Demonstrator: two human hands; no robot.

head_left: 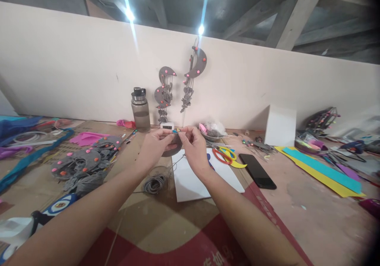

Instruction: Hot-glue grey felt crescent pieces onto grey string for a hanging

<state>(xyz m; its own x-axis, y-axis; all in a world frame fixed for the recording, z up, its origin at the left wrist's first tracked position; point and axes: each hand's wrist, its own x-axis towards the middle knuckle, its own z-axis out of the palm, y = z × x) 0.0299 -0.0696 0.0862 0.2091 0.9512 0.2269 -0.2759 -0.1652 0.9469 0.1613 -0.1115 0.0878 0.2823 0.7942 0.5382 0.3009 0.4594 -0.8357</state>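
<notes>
My left hand (157, 144) and my right hand (194, 147) meet above the cardboard, fingertips pinched close together. Between them is a grey felt piece (171, 152), partly hidden by my fingers; its full outline cannot be made out. A tiny blue bit (175, 131) shows at its top edge by the fingertips, too small to name. From near my right hand a thin grey cord runs down to a coil of grey cord (154, 183) on the cardboard. Under my right hand lies a white board (192, 187).
Grey crescent hangings (197, 64) with pink and orange dots are on the wall. A water bottle (140, 111) stands behind my left hand. Right of the board are yellow-and-red-handled scissors (223, 155) and a black phone (257, 171). More dotted grey felt pieces (77, 161) lie left.
</notes>
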